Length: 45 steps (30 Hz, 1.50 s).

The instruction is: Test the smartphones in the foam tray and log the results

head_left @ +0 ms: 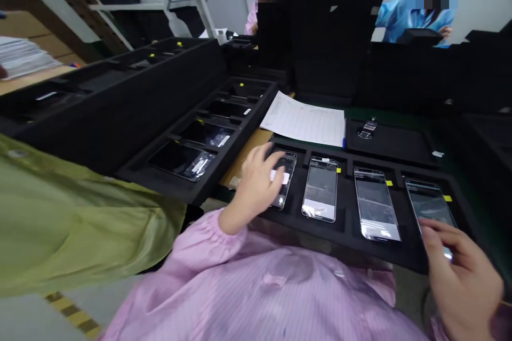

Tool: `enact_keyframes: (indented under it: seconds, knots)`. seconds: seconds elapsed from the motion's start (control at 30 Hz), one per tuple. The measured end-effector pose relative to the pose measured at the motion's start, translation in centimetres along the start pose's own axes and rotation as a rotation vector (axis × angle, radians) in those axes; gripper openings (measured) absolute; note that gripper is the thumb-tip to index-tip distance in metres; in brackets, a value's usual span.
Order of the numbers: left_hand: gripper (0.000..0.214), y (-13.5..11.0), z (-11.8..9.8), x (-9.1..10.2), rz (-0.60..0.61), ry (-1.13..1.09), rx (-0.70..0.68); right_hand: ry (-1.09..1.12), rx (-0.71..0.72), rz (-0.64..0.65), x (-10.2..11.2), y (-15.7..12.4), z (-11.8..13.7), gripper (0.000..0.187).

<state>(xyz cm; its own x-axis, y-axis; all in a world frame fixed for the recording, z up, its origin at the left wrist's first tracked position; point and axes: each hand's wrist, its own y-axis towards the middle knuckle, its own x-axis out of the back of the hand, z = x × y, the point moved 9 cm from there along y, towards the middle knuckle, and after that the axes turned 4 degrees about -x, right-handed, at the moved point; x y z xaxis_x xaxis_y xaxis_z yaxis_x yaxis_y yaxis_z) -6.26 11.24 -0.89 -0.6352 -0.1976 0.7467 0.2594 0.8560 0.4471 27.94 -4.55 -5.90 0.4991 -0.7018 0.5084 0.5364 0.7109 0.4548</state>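
Observation:
Phones lie face up in a row in the recesses of a black foam tray. My left hand is over the leftmost phone, its fingers apart and partly covering the screen, which shows a white box. Two more phones, the second and the third, lie between my hands with lit screens. Over the lower part of the rightmost phone is my right hand, thumb and fingertips drawn together at its left edge. Whatever is between those fingertips, if anything, is hidden.
Behind the tray lie a printed sheet and a black pad with a small metal ring. Another phone tray stands at left, beside a person in a green garment. Two people sit beyond the black partitions.

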Motion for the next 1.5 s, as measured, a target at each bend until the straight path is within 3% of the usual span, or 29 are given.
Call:
enact_keyframes:
  seconds: [0.07, 0.17, 0.3, 0.43, 0.53, 0.6, 0.77, 0.97, 1.5]
  knots:
    - [0.038, -0.7, 3.3, -0.7, 0.119, 0.216, 0.014, 0.011, 0.131, 0.113, -2.6, -0.2, 3.2, 0.025]
    - [0.039, -1.6, 4.8, -1.9, 0.221, 0.316, -0.044, 0.077, 0.328, 0.251, -6.0, -1.1, 7.2, 0.02]
    - [0.044, -2.2, 3.7, -0.6, 0.048, 0.29, -0.108, 0.123, 0.436, 0.285, -7.8, -1.5, 9.4, 0.011]
    - [0.056, -3.1, 2.5, 1.0, -0.195, 0.099, -0.158, 0.09, 0.404, 0.147, -6.9, -0.6, 8.9, 0.006]
    - [0.07, -3.6, 3.4, 1.8, -0.357, -0.114, -0.087, 0.109, 0.354, 0.06, -5.9, -0.1, 8.1, 0.015]
    - [0.068, -3.8, 4.5, 1.9, -0.41, -0.214, -0.001, 0.125, 0.334, 0.066, -5.9, -0.1, 7.9, 0.018]
    - [0.059, -3.9, 6.2, 1.6, -0.4, -0.242, 0.108, 0.13, 0.259, 0.135, -6.5, -0.2, 7.1, 0.017]
    - [0.047, -3.9, 6.5, 1.6, -0.37, -0.191, 0.158, 0.177, 0.097, 0.165, -6.6, 0.0, 5.4, 0.014]
    - [0.04, -3.5, 5.9, 1.8, -0.349, -0.2, 0.159, 0.181, 0.06, 0.199, -6.8, -0.2, 4.9, 0.015]
